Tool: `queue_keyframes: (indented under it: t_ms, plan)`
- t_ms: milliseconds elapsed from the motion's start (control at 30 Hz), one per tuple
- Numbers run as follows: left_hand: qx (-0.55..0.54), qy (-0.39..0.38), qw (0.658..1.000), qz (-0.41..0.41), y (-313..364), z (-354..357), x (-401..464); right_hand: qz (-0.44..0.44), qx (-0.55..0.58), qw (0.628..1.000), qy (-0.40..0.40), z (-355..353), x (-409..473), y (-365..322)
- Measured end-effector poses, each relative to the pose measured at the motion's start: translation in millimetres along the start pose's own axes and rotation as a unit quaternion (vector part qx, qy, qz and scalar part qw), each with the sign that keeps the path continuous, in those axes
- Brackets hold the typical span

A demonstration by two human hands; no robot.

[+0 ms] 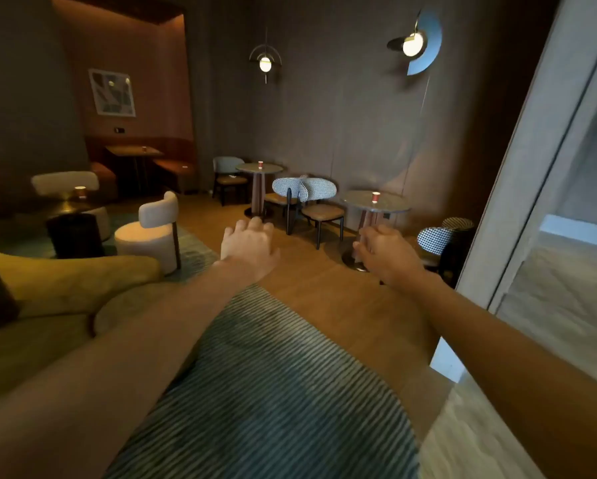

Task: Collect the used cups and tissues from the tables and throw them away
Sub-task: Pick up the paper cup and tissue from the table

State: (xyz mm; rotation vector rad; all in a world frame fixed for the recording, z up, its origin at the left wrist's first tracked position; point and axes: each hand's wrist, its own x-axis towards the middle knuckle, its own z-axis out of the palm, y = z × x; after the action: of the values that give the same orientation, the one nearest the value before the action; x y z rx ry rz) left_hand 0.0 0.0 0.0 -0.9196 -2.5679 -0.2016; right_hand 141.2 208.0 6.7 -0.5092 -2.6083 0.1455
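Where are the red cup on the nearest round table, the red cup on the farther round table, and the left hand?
nearest red cup (376,197), head view, its side wall
farther red cup (260,164), head view, its side wall
left hand (249,244), head view, back of the hand

No readable text, labels, brands, numbers or signs anywhere.

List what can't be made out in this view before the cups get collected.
- Tissues: none discernible in the head view; tabletops too far and dim.
- Cup on the booth table: too small to tell if used.
- Right hand palm: turned away, so cannot tell if it holds anything.
- Bin: none in view.
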Motion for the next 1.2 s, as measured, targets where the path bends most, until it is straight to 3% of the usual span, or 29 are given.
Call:
queue_keyframes:
  t_ms: [167, 567, 733, 933, 1200]
  plan:
    - [0.012, -0.048, 0.999, 0.007, 11, 62, 78, 0.005, -0.006, 1.000, -0.024, 70, 70, 50]
    - [0.000, -0.135, 0.991, 0.007, 26, 165, 285, 0.027, 0.001, 0.998, -0.064, 161, 272, 149]
    - [-0.012, -0.173, 0.985, 0.003, 10, 245, 360, 0.018, -0.006, 0.996, -0.090, 243, 346, 168]
    - [-0.022, -0.132, 0.991, 0.022, -37, 321, 490, 0.033, -0.016, 0.998, -0.056, 311, 481, 186]
    - [-0.047, -0.201, 0.977, 0.061, -54, 438, 624, 0.086, -0.007, 0.992, -0.086, 410, 576, 234]
